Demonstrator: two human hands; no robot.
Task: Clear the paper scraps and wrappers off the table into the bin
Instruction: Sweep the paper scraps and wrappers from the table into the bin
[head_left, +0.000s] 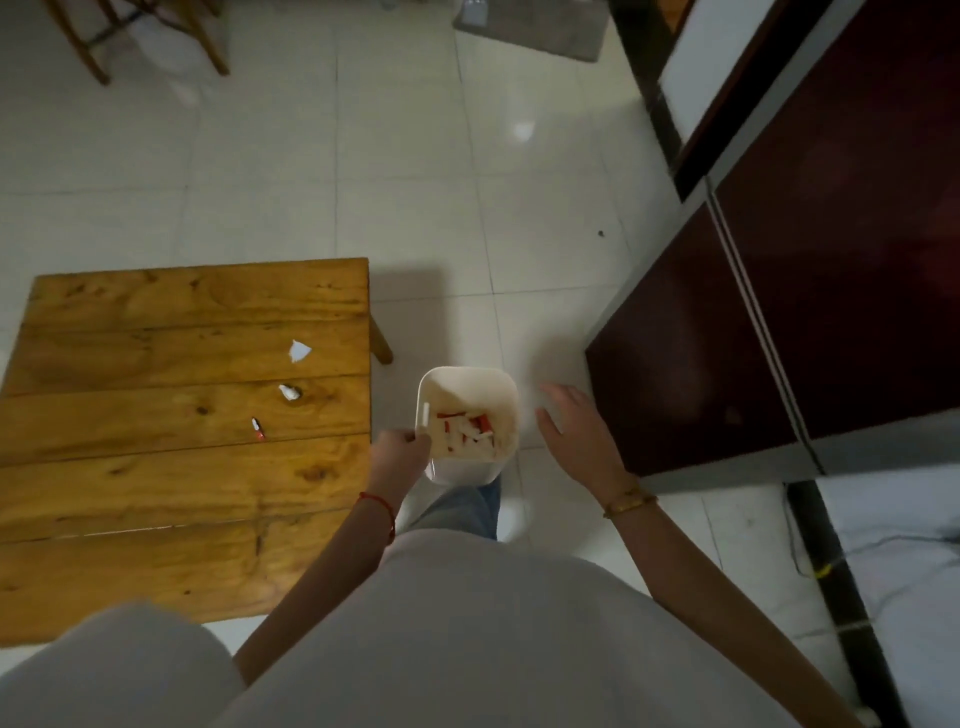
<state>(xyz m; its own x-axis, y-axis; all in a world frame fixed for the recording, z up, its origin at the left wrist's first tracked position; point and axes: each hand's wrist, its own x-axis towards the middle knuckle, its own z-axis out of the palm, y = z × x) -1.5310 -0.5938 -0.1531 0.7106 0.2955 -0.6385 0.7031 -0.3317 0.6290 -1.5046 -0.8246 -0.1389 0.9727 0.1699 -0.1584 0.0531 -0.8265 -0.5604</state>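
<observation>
A white bin (506, 387) stands on the floor just right of the wooden table (156, 488); it holds several red-and-white wrappers (467, 428). My left hand (400, 454) is at the bin's left rim, fingers pinched on a small white scrap (426, 414) held upright over the edge. My right hand (576, 434) hovers open to the right of the bin, fingers spread, holding nothing. On the table lie a torn white paper scrap (298, 351), a smaller crumpled white scrap (289, 392) and a small red-and-white wrapper (257, 429).
A dark red cabinet (779, 312) stands close on the right. Wooden chair legs (156, 36) are at the far left and a grey mat (535, 23) at the back. White tiled floor (415, 182) lies beyond the bin.
</observation>
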